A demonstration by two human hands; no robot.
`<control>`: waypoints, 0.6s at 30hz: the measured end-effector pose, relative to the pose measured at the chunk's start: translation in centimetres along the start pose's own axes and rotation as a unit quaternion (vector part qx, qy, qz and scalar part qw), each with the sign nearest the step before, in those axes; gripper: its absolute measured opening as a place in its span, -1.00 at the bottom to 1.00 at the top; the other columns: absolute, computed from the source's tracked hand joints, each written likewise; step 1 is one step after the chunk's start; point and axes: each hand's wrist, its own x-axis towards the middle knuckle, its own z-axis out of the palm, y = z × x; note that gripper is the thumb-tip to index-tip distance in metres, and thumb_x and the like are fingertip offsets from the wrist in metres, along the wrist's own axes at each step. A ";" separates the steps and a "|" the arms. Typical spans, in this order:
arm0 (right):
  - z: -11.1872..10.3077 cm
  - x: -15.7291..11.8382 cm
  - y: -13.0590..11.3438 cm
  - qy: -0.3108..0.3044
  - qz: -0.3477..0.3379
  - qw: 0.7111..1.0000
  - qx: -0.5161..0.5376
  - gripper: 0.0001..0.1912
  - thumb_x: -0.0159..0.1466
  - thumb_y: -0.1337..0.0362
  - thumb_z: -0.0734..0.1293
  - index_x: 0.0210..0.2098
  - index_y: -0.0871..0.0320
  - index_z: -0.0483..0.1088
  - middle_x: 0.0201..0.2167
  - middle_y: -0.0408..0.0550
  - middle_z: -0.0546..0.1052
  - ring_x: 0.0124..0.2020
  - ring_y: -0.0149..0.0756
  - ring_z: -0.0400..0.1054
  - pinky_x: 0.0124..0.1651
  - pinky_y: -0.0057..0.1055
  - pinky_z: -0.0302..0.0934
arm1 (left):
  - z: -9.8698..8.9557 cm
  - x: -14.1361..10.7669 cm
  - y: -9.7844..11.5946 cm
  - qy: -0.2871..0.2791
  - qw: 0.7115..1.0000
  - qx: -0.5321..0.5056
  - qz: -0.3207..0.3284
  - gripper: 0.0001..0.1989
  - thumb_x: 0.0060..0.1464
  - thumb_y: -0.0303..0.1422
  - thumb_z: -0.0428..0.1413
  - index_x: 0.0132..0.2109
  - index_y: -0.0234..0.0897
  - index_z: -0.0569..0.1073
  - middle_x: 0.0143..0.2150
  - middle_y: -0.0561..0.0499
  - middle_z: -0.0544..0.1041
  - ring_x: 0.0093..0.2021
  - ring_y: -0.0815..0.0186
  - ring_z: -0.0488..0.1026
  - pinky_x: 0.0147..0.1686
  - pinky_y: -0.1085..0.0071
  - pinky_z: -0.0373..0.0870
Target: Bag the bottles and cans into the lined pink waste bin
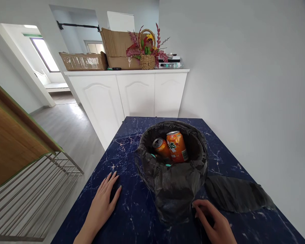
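Note:
A trash can lined with a black garbage bag (176,183) stands on the dark blue marbled table (132,210). Two orange soda cans, one left (162,148) and one right (177,147), lean inside it, with small bits of turquoise below them. My left hand (103,201) lies palm down on the tabletop, left of the trash can, fingers stretched out. My right hand (212,220) is curled at the can's lower right, its fingertips closed together at the bag's edge. The can's own walls are hidden under the bag.
A flattened black bag (240,195) lies at the table's right side. Behind stands a white cabinet (136,95) bearing cardboard boxes (117,47), a flower basket (147,62) and a plastic bottle (171,65). A metal rack (40,193) stands at the left.

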 end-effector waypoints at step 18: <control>-8.5 9.1 -13.5 -0.041 0.127 0.891 0.433 -0.58 0.16 -0.08 0.64 -0.19 0.05 0.58 -0.40 -0.15 0.51 -0.52 -0.42 0.24 -0.46 -0.46 0.31 | -8.2 11.1 10.5 -0.181 0.728 -0.639 -0.169 -0.28 0.30 0.29 0.00 0.01 -0.27 0.65 0.06 -0.24 0.69 0.09 -0.01 0.62 0.12 0.16 0.53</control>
